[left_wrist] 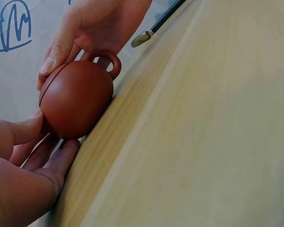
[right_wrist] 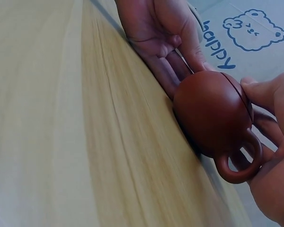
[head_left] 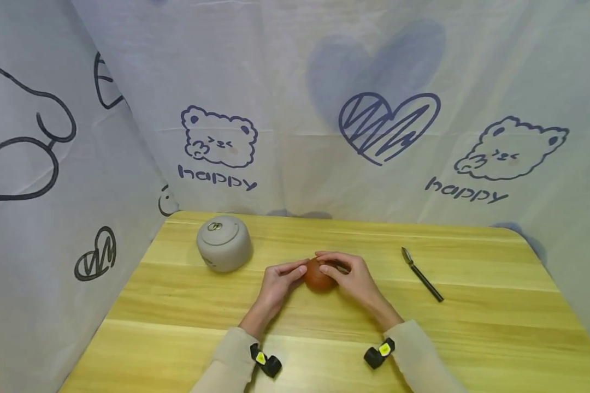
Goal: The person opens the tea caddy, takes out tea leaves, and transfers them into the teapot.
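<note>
A small reddish-brown clay teapot [head_left: 318, 276] sits on the wooden table between both hands. Its ring-shaped handle [left_wrist: 114, 66] points toward the right hand, and a thin lid seam runs round its upper part. The left hand [head_left: 277, 283] holds the pot's left side, thumb near the seam and fingers low beside the belly. From the right, the right hand [head_left: 356, 278] grips the top, with its thumb [right_wrist: 260, 94] at the lid's edge and other fingers behind the handle. The hands hide the spout side and most of the lid.
A grey lidded jar [head_left: 224, 245] stands at the table's back left. To the right lies a slim black-handled tool [head_left: 423, 275] with a metal tip. White cloth [head_left: 295, 180] with printed drawings hangs behind the table [head_left: 496, 327] and along its left.
</note>
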Available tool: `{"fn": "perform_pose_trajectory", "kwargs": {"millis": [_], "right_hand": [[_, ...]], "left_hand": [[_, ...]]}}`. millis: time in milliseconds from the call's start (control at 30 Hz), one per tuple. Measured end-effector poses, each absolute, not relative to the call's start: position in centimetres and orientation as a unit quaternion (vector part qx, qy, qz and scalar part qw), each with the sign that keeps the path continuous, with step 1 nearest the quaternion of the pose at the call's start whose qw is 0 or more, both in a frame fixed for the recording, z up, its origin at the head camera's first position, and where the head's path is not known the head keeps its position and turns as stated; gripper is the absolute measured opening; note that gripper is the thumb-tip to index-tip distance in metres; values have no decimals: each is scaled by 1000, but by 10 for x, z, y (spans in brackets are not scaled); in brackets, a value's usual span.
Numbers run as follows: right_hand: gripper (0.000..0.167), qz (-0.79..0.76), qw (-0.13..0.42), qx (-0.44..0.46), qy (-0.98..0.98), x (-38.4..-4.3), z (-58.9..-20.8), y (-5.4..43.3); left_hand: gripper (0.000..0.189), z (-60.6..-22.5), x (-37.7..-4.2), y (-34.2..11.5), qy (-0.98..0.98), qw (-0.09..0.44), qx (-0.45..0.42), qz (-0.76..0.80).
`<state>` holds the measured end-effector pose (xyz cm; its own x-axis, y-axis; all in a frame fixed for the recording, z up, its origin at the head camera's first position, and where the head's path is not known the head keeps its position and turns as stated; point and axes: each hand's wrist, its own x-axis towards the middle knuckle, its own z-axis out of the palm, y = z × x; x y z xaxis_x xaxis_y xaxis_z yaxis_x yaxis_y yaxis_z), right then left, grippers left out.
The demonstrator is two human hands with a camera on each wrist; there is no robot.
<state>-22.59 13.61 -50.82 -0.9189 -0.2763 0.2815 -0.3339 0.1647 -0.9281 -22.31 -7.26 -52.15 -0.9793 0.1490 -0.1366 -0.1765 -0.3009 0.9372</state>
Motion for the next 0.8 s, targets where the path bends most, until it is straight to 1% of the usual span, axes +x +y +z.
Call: {"fn": "perform_pose_trajectory", "kwargs": {"millis": [133,267,367,533,800], "right_hand": [[22,613,24,198,-764,-219,-493,133],[22,613,28,202,-763,-219,-493,135],[22,618,34,199,-760,-224,-502,137],[22,626,43,190,-755,-221,-495,137],[23,627,55,200,-751,-213,-489,144]], "left_hand": [[31,-521,-224,-72,584,101,-15,805],[30,-521,-224,-72,583,102,-19,806],[30,-521,-224,-71,581,102,-18,807],[30,-523,-225,-71,580,102,-15,808],[30,-522,-223,-71,575,93,-13,813]]}}
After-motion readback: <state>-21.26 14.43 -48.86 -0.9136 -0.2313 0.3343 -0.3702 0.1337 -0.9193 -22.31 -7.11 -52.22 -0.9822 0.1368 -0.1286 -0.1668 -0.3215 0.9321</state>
